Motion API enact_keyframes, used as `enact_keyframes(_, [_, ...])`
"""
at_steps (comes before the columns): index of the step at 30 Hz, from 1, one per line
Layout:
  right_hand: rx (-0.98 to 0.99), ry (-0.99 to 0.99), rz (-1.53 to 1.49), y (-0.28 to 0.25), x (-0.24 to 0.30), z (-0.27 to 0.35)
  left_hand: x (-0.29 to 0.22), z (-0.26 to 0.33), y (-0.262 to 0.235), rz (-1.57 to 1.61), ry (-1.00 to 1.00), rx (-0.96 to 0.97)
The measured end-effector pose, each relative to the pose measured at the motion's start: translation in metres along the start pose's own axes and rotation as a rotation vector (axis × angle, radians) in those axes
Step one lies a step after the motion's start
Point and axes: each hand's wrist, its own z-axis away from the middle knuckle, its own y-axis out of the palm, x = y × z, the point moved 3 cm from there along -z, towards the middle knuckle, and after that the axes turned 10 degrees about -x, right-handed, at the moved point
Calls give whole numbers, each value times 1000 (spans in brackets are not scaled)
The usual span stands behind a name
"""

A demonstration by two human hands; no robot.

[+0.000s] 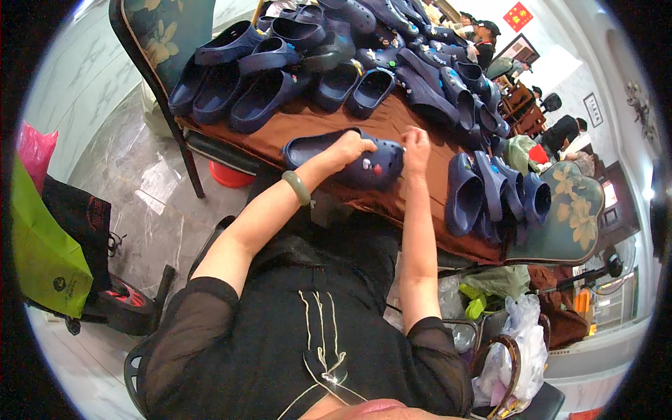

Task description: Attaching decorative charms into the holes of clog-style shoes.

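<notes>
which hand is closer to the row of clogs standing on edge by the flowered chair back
Right. The right hand is at the toe end of the held navy clog, just left of the upright clogs. The left hand rests on that clog's top, farther away.

we see a brown table [392, 126] heaped with navy clogs [266, 94]; left of it a floral chair [164, 31], a red bucket [229, 176] beneath, a green bag [42, 259] far left.

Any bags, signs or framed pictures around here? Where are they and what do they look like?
Lime green bag: floor at left, flat, small dark logo.
Pink plastic bag: behind it, crumpled.
Red sign: far wall, diamond-shaped.
Framed picture: right wall, dark frame.
White plastic bag: lower right, crumpled.
</notes>
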Motion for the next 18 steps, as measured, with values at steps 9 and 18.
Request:
enact_keyframes(9, [-53,-257,615,-44,-29,-10,4,-31,-26,-563,227,-376])
enact_keyframes(18, [706,-519,268,-11,63,70,6,19,-21,-201,167,-187])
